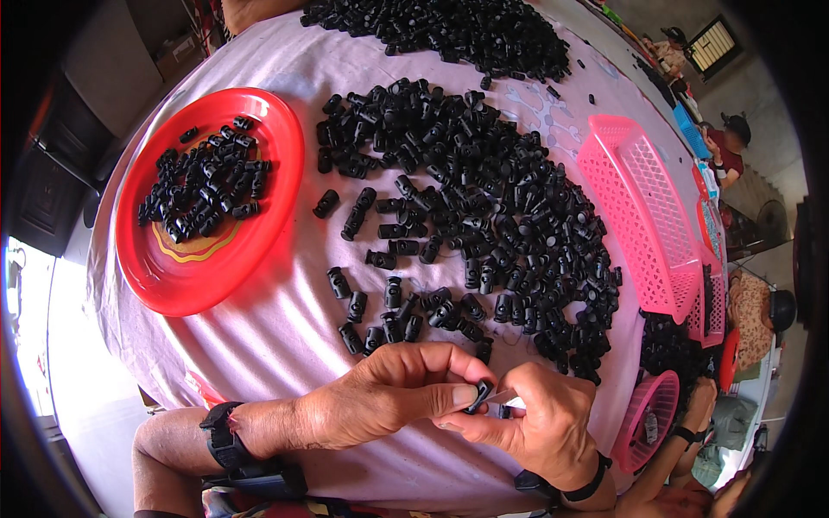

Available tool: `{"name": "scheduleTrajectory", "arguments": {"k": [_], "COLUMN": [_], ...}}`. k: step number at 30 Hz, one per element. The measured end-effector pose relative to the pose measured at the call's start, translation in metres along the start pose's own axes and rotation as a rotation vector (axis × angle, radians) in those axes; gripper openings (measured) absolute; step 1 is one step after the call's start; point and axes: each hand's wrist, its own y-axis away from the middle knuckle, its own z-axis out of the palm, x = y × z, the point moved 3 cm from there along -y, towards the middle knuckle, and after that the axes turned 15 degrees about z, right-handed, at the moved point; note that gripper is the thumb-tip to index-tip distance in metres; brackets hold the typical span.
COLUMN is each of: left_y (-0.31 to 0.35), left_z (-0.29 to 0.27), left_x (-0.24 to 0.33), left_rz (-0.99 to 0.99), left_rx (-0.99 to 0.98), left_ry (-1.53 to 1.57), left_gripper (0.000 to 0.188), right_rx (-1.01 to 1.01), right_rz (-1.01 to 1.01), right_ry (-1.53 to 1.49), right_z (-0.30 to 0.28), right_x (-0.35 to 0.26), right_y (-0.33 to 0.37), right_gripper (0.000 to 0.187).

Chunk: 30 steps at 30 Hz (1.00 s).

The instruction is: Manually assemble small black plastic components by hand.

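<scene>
Small black part held at the near edge of the table

The left hand, with a dark band at its wrist, pinches a small black part between thumb and forefinger at the near, middle side of the scene. Just right of it, the right hand has its fingers closed narrowly around a slim pale item, pointed toward the part; its kind is mostly hidden and cannot be told.

Just beyond the hands, loose black parts lie on the pink tablecloth, thickening into a large heap farther out and to the right. To the near right stands a round pink basket, with another person's hand near it. Beyond that, on the right, is a long pink perforated basket.

On the left sits a red plate bearing a cluster of similar black parts. At the far side lies a second heap.
</scene>
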Motion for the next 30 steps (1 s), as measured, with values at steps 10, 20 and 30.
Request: {"name": "scheduleTrajectory", "arguments": {"k": [10, 20, 30], "left_y": [0.0002, 0.0005, -0.0007], "left_z": [-0.0024, -0.0014, 0.0007], "left_x": [-0.0024, -0.0003, -0.0013], "left_rz": [0.006, -0.016, 0.017], "left_rx": [-0.011, -0.002, 0.021], "left_ry": [0.003, -0.013, -0.005], "left_gripper": [0.023, 0.025, 0.020], "right_rx": [0.016, 0.002, 0.003], "right_rz": [-0.016, -0.023, -0.072], "right_ry": [0.023, 0.044, 0.000], "right_z": [-0.0001, -0.0013, 0.0036], "right_x": [-0.0012, -0.0029, -0.0021], "right_y": [-0.0006, -0.0010, 0.0013], "right_gripper": [0.059, 0.057, 0.054]}}
